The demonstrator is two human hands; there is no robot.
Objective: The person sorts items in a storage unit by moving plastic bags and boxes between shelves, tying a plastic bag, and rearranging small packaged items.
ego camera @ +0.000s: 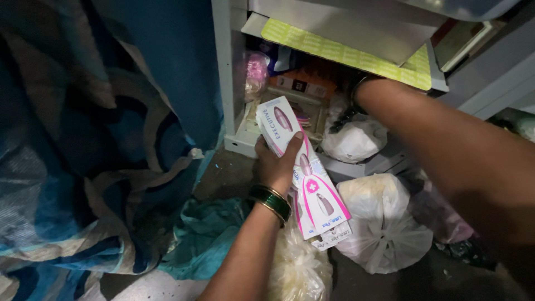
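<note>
The long white and pink boxes [304,173] are in the middle of the view, held as a small stack in front of the lower shelf of a white cabinet [225,72]. They lie slanted, with the upper end near the shelf and the lower end pointing down to the floor. Each box has a pink pattern and a small oval window on its face. The left hand [277,161] holds this stack from the left side: the fingers are closed around the edge of the boxes and the thumb presses flat on the top face. On this wrist there are green and gold bangles [271,202]. The right arm [446,145] reaches from the right side into the shelf, and the right hand is hidden in the dark behind the things there, so I cannot tell if it is spread or closed. Just beside this arm, a white plastic bag [354,139] sits on the shelf edge. Below the boxes, on the floor, a bigger tied white bag [384,223] lies, and a yellowish bag [298,267] is under the left forearm. A teal cloth [203,234] lies on the floor to the left. Further left hangs a blue patterned fabric [95,139]. Above the shelf there is a yellow-green sheet [345,56].
</note>
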